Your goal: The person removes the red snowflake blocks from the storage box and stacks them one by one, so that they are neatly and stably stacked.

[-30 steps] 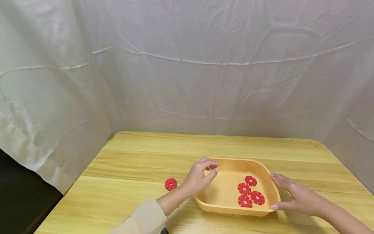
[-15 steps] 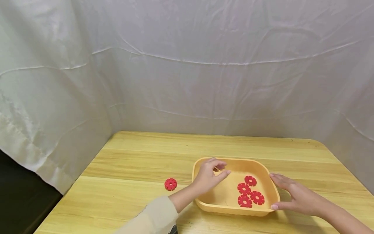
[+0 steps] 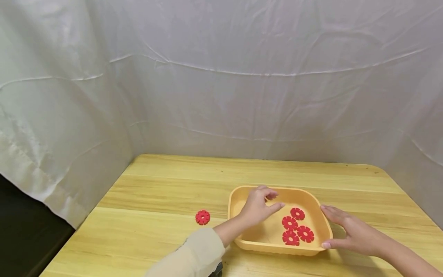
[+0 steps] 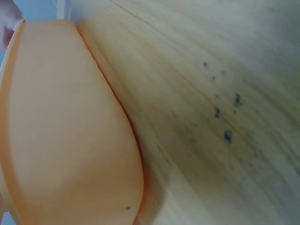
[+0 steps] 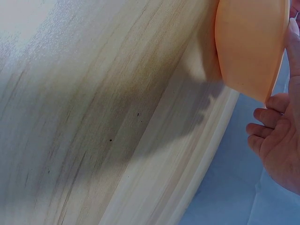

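Note:
An orange plastic tray (image 3: 273, 248) sits on the wooden table, its outer wall (image 4: 70, 117) filling the left part of the left wrist view. My left hand (image 3: 257, 207) hovers over the tray's left half, fingers bent loosely and thumb apart, nothing visible between them. With thumb and fingers spread around the right-hand rim, my right hand (image 3: 351, 232) holds the tray; the right wrist view has that hand (image 5: 281, 140) at the tray's corner. Several red notched plastic discs (image 3: 305, 234) lie inside at the right. Another red notched disc (image 3: 202, 217) lies on the table, left of the tray.
The wooden table (image 3: 155, 192) has its back edge along a pale hanging cloth (image 3: 242, 96). A dark area (image 3: 27, 227) shows beyond the table's left side. Small dark marks (image 4: 228, 136) dot the tabletop.
My left hand has moved rightward from the tray's left rim, farther over its inside. The right hand, tray and red discs stay in place.

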The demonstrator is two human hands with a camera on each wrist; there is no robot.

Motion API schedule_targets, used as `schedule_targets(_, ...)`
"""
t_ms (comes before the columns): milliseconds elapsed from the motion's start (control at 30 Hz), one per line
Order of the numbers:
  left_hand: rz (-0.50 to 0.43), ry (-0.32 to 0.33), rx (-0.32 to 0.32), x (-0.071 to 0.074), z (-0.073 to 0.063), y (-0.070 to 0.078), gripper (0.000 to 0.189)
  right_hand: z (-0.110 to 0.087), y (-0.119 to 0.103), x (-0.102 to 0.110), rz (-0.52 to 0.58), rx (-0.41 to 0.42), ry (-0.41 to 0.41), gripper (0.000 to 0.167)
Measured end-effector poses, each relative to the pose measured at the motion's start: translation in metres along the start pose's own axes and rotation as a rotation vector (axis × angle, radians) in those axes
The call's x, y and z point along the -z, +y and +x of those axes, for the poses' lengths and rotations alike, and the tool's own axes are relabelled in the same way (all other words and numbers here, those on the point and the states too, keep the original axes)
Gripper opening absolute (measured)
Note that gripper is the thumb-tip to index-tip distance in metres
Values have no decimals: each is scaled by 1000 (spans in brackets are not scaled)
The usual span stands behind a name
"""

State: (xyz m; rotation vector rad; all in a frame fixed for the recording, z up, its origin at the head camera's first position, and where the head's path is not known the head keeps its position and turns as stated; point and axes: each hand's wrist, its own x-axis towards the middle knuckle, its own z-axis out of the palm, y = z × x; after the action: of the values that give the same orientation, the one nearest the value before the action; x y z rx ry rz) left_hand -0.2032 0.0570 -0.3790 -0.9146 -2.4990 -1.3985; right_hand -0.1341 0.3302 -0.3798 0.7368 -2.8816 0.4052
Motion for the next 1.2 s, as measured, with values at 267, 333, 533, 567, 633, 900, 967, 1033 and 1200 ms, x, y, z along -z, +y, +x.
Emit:
schedule_targets(267,52,-45,11,-14,5,-1,32,0,1,-1,-20,6,7,89)
schedule_targets(333,65,-74,28,-17,6,-2,34,0,1,-1,-25,2,3,89)
schedule_targets(533,169,-153,54,-24,8,0,33,-3,2,-1,-23,-8,6,88)
schedule_targets(567,188,-164,55,-26,8,0,32,-3,2,-1,-21,-10,7,88)
schedule_targets(633,216,-190,58,-30,7,-1,32,-4,3,-1,-18,-12,9,87)
schedule_targets(900,357,-316,83,-39,3,-3,34,-4,4,-3,12,-6,20,87)
schedule_targets(967,387,-327,83,-39,3,-4,35,-4,4,-4,24,1,26,87)
schedule_targets(1033,410,-334,71,-39,3,-5,35,-4,3,-4,28,5,30,87)
schedule_targets(1200,448,-353,35,-40,3,-9,36,-4,3,-4,26,3,24,88)
